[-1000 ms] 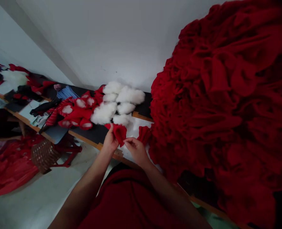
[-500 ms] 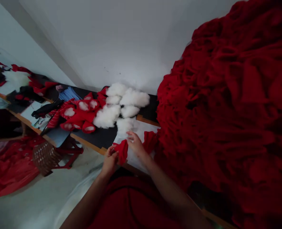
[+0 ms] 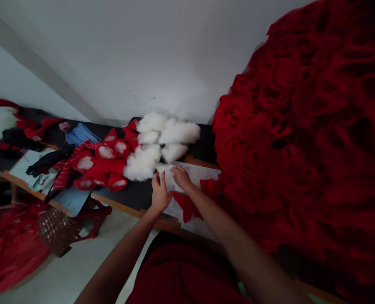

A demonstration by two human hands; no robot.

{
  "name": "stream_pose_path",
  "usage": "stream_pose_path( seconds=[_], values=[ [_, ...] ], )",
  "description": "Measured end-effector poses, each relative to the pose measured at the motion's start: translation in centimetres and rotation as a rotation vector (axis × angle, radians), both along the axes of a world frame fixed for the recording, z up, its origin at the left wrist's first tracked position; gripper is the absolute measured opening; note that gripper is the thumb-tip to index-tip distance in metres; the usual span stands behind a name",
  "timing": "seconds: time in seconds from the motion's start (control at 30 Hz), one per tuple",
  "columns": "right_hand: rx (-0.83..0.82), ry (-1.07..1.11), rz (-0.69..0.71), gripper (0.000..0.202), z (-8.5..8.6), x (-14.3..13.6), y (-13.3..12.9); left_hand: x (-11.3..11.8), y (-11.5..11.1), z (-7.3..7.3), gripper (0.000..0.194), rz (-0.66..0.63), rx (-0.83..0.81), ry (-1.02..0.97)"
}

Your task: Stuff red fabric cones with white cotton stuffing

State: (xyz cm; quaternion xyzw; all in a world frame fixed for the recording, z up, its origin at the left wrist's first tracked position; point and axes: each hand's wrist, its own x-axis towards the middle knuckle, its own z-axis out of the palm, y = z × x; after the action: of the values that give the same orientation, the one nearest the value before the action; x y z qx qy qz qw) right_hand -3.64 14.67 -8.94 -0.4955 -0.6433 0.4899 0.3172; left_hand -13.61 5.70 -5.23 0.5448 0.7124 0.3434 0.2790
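My left hand (image 3: 160,195) is open, index and middle fingers raised apart, at the near edge of a small tuft of white fibre stuffing (image 3: 165,168). My right hand (image 3: 181,177) bends its fingers onto the right side of that same tuft; the fingertips are partly hidden. Beneath my right forearm, a small red fabric piece (image 3: 184,204) lies on the white sheet (image 3: 203,172). Larger clumps of stuffing (image 3: 143,161) are heaped just beyond my hands.
A tall heap of red fabric pieces (image 3: 295,143) rises on the right. Partly stuffed red plush bodies (image 3: 106,166) lie left of the clumps. Farther left are folded blue cloth (image 3: 81,134) and a black item (image 3: 50,159). A wall (image 3: 162,63) stands behind; a stool (image 3: 95,217) is below left.
My left hand has let go of the red fabric piece, which now lies on the sheet, and has moved up and right to the stuffing. My right hand has shifted slightly right.
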Motion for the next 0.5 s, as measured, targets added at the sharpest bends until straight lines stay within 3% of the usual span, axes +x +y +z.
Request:
stream_pose_path(
  seconds=[0.07, 0.17, 0.3, 0.4, 0.5],
  values=[
    [-0.025, 0.034, -0.032, 0.027, 0.3, 0.1, 0.1, -0.7, 3.1, -0.5, 0.069, -0.167, 0.019, 0.178],
    [-0.092, 0.097, -0.134, 0.017, 0.6, 0.2, 0.0, -1.3, 6.3, -1.6, 0.042, -0.303, -0.071, 0.312],
    [-0.221, 0.214, -0.301, 0.006, 0.6, 0.3, -0.5, -1.6, 7.9, -2.3, 0.018, -0.332, -0.126, 0.344],
    [-0.339, 0.344, -0.394, 0.015, 0.9, 0.3, -1.0, -1.3, 8.7, -2.0, 0.014, -0.358, -0.14, 0.372],
    [-0.424, 0.462, -0.472, 0.023, 2.4, 0.9, -1.4, -0.5, 9.9, -1.7, 0.014, -0.366, -0.139, 0.397]
  ],
)
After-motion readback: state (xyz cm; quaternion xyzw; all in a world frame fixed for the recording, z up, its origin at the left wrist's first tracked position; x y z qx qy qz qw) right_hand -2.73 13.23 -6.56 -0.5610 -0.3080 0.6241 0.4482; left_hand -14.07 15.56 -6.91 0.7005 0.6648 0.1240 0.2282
